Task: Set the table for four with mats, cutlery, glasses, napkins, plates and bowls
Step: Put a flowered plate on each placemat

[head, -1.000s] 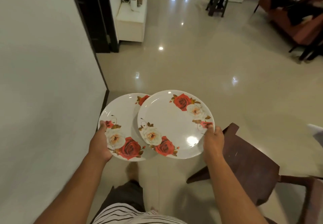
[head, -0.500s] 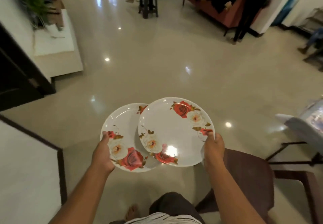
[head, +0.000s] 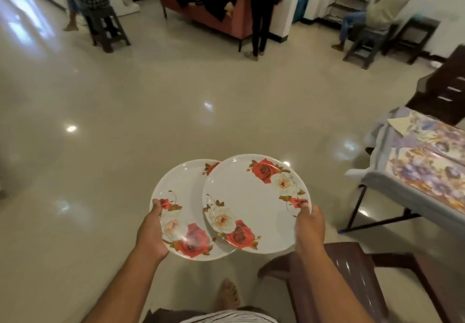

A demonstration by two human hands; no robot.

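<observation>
Two white plates with red and cream roses are carried in front of me above the floor. My left hand grips the left plate at its near-left rim, thumb on top. My right hand grips the right plate at its right rim. The right plate overlaps the left one's right edge. The table, covered with a flowery purple and orange cloth, stands at the right edge of the view; a folded pale napkin lies near its far corner.
A dark brown plastic chair stands just right of my legs, between me and the table. Glossy beige floor spreads ahead. Several people, a red sofa, dark stools and a shoe rack line the far side.
My view has swung to the right: the white wall and cabinet at the left are gone and the covered table has come into sight. Both hands keep the same hold on the plates.
</observation>
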